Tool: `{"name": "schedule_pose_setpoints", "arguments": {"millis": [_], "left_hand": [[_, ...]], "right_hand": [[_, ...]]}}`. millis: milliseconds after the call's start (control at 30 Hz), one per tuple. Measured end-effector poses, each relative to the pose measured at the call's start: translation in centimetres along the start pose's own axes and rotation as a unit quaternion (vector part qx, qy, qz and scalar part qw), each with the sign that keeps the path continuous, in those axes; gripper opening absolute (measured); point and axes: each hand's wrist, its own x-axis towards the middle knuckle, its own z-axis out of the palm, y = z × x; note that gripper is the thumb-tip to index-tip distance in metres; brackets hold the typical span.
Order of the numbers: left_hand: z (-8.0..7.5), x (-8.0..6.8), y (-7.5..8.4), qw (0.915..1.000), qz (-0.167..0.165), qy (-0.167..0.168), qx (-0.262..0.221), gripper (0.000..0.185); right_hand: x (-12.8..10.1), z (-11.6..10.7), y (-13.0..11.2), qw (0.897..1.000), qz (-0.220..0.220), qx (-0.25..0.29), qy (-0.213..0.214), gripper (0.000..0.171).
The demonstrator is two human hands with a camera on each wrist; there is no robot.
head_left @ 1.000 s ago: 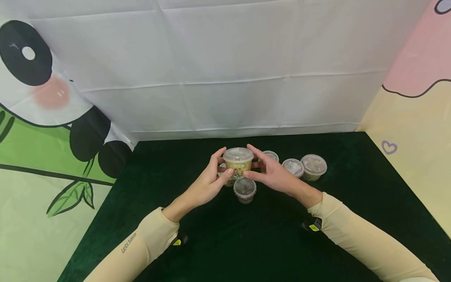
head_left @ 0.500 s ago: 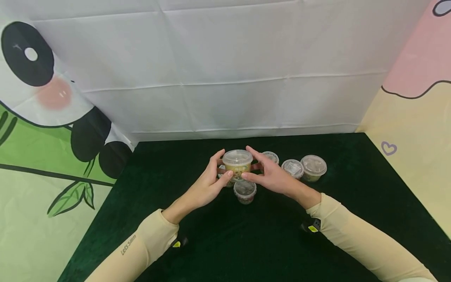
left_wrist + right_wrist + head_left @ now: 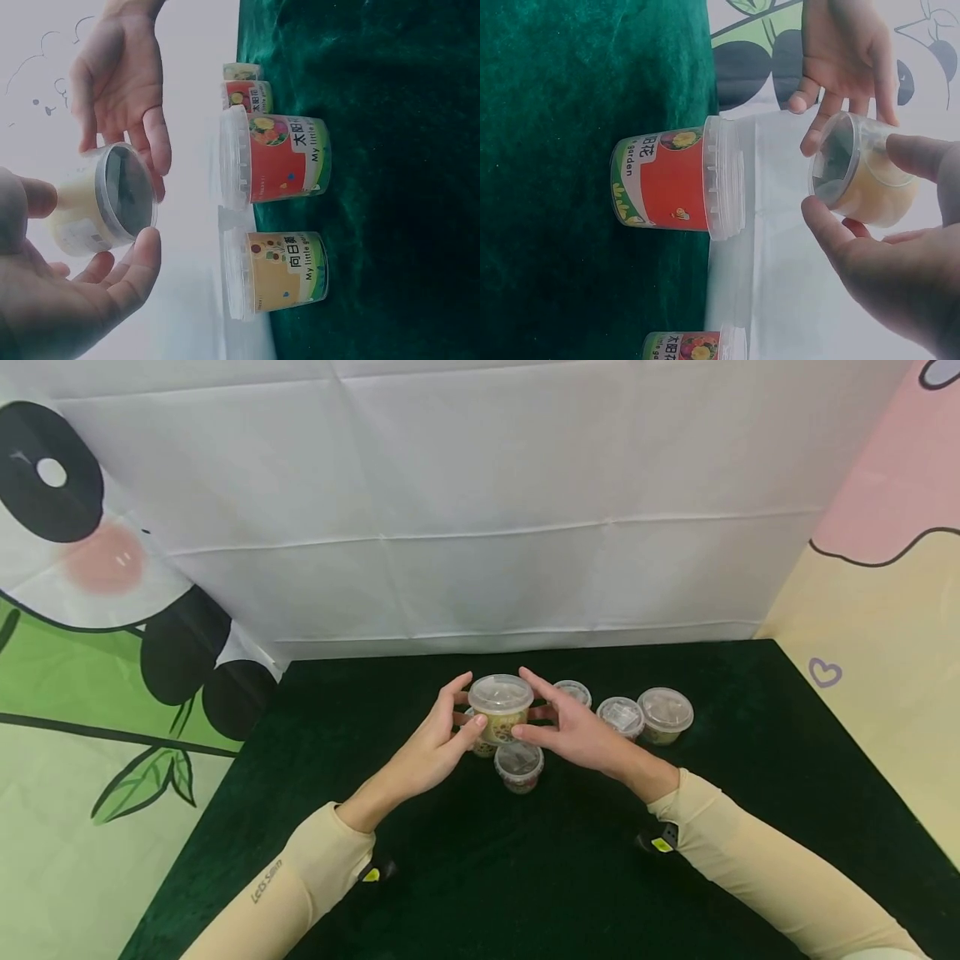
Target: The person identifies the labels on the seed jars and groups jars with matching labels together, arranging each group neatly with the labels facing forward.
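A clear-lidded cup with a yellow label (image 3: 501,706) is held up between my two hands, above the green cloth. My left hand (image 3: 467,703) grips its left side; the thumb and curled fingers (image 3: 139,262) touch the cup (image 3: 105,202). My right hand (image 3: 538,710) pinches its right side between thumb (image 3: 922,154) and fingers, with the cup (image 3: 862,180) in between. Just below stands a red-label cup (image 3: 519,766), shown large in the wrist views (image 3: 274,157) (image 3: 675,184). A yellow-label cup (image 3: 281,274) stands beside it, partly hidden behind my left hand in the head view.
Three more lidded cups stand in a row to the right: a small one (image 3: 573,692), another (image 3: 621,716) and a larger one (image 3: 664,714). The dark green cloth (image 3: 525,877) covers the table. A white backdrop (image 3: 480,527) hangs behind, with printed panels at both sides.
Hands and held cup have shifted only slightly left. Both hands still hold the cup above the standing cups.
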Motion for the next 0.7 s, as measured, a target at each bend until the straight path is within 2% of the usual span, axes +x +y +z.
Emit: {"name": "schedule_pose_setpoints", "arguments": {"millis": [200,433,700], "left_hand": [[-0.2,-0.1,-0.4,1.0,0.001,0.0,0.006,0.061],[-0.6,-0.4,-0.5,0.9999,-0.008,0.011,-0.007,0.057],[-1.2,-0.5,-0.8,0.9999,-0.009,0.008,-0.009,0.056]], "right_hand": [[0.2,0.2,0.2,1.0,0.006,0.011,0.001,0.08],[0.3,0.3,0.4,1.0,0.002,0.022,-0.001,0.068],[0.6,0.5,0.3,0.999,0.012,0.034,-0.003,0.066]]}}
